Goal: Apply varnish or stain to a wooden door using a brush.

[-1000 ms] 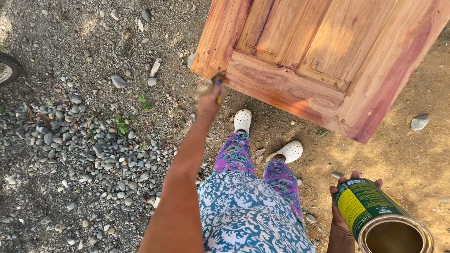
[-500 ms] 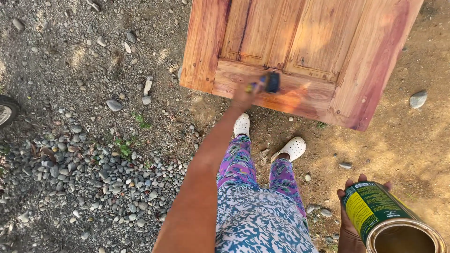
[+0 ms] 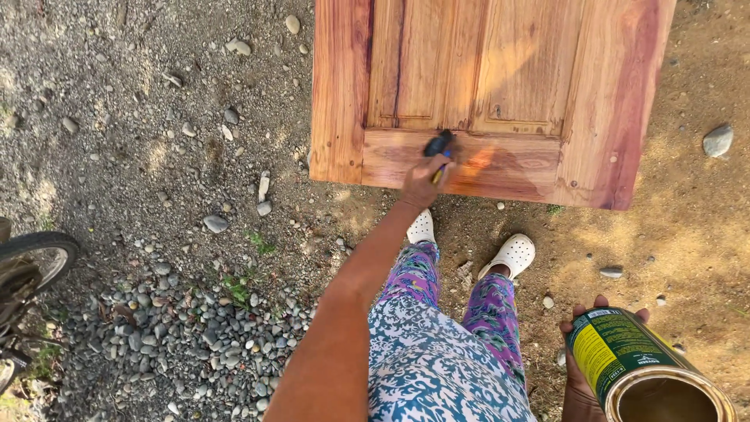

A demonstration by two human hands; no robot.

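Note:
A reddish-brown panelled wooden door lies flat above the ground in front of me. My left hand reaches out over its near bottom rail and grips a paintbrush with a dark head pressed on the wood. The rail looks wet and glossy just right of the brush. At the lower right, my right hand holds an open green and yellow tin can from below, tilted, with brownish liquid inside.
My feet in white clogs stand on bare dirt just before the door's edge. Loose grey pebbles cover the ground to the left. A bicycle wheel pokes in at the left edge. A larger stone lies right of the door.
My left hand has carried the brush from the door's left corner rightward along the bottom rail. The can has stayed in my right hand.

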